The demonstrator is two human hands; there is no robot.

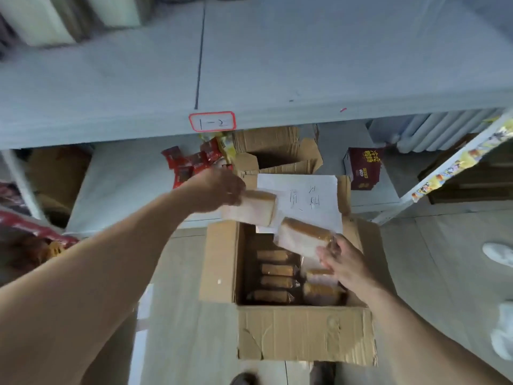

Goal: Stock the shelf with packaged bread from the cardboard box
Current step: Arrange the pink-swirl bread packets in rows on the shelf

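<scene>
An open cardboard box (305, 332) stands on the floor below me, with several clear-wrapped bread packs (274, 282) lying inside. My left hand (219, 190) grips one bread pack (254, 208) above the box's far edge, near the lower shelf. My right hand (344, 262) holds a second bread pack (302, 236) over the box opening. A white sheet with handwriting (305, 195) is stuck on the box's far flap. The grey upper shelf (305, 65) spreads above, bearing a red-bordered label (212, 122).
Red snack packets (188, 162) and another open carton (280, 151) sit on the lower shelf (122, 184). A dark red gift box (363, 168) stands to the right. A second rack's edge (455, 159) slants at right. Boxes (41, 20) rest top left. My shoes (322, 373) touch the box's near side.
</scene>
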